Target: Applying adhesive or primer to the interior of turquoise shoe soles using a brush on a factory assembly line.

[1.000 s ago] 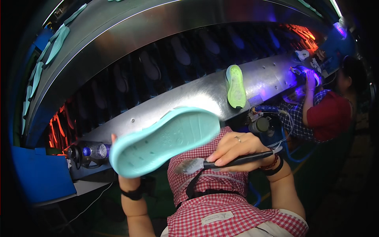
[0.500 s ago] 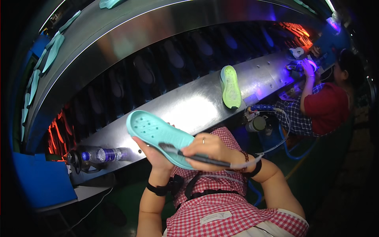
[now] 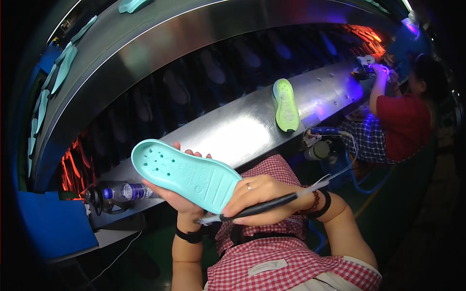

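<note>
A turquoise shoe sole (image 3: 182,175) lies tilted across my left hand (image 3: 180,202). Its thumb presses the near edge, and its fingertips show past the far edge. The upper face of the sole has small holes at the left end and ribs toward the right end. My right hand (image 3: 264,196) is closed round the black handle of a brush (image 3: 264,206), with a clear tube running back from it. Its knuckles lie against the right end of the sole. The brush tip points left, just below the near edge; whether it touches the sole is unclear.
A yellow-green sole (image 3: 286,106) stands on the metal ledge (image 3: 242,136). Behind it, dim soles fill a dark conveyor (image 3: 213,68). Bottles (image 3: 128,190) lie at the ledge's left end. A jar (image 3: 318,151) hangs at right, near a co-worker in red (image 3: 405,126).
The turquoise sole has shifted left and turned its face more toward me. The brush has moved off its face to below the near edge. The co-worker's hands have moved a little.
</note>
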Demonstrator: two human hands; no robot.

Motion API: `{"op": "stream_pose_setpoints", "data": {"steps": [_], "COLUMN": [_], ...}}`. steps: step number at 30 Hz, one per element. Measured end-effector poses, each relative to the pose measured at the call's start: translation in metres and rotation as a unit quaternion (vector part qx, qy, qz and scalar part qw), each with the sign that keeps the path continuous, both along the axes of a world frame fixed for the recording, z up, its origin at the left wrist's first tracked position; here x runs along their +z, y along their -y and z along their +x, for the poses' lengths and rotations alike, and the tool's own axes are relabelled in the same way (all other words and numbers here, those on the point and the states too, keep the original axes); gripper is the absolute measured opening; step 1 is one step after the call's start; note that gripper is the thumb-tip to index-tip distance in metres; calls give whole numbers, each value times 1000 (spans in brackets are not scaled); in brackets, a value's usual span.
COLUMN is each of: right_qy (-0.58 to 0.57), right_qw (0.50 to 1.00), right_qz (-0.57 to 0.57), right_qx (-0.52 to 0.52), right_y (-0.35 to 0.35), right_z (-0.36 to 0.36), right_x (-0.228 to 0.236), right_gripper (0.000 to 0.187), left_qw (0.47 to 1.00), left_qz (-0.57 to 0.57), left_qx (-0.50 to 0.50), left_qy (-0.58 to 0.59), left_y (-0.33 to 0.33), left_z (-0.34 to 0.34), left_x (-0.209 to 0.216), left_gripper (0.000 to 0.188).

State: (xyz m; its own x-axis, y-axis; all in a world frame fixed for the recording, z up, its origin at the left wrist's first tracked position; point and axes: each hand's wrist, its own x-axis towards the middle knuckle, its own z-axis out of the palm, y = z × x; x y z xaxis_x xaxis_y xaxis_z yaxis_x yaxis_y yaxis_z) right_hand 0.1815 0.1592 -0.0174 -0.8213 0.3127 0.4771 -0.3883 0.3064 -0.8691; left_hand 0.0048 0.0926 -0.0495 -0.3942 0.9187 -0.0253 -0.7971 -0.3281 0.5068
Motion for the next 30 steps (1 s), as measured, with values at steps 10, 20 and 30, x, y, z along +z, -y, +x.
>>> {"op": "stream_pose_setpoints", "data": {"steps": [10,20,30], "right_qy": [19,5,-41], "right_qw": [999,966,855], "right_qz": [-27,-256,-517], "right_qx": [35,42,18], "right_y": [-20,-27,7], "right_z": [18,19,-3], "right_x": [4,-28,-29], "right_gripper": [24,22,19], "left_qw": [988,979,998], "left_qz": [93,17,41], "left_qx": [62,87,2], "left_qy": [-110,-183,51], "left_y": [-3,-2,11], "left_z": [-18,-22,26], "left_x": [26,34,20], "left_gripper": [94,90,63]}}
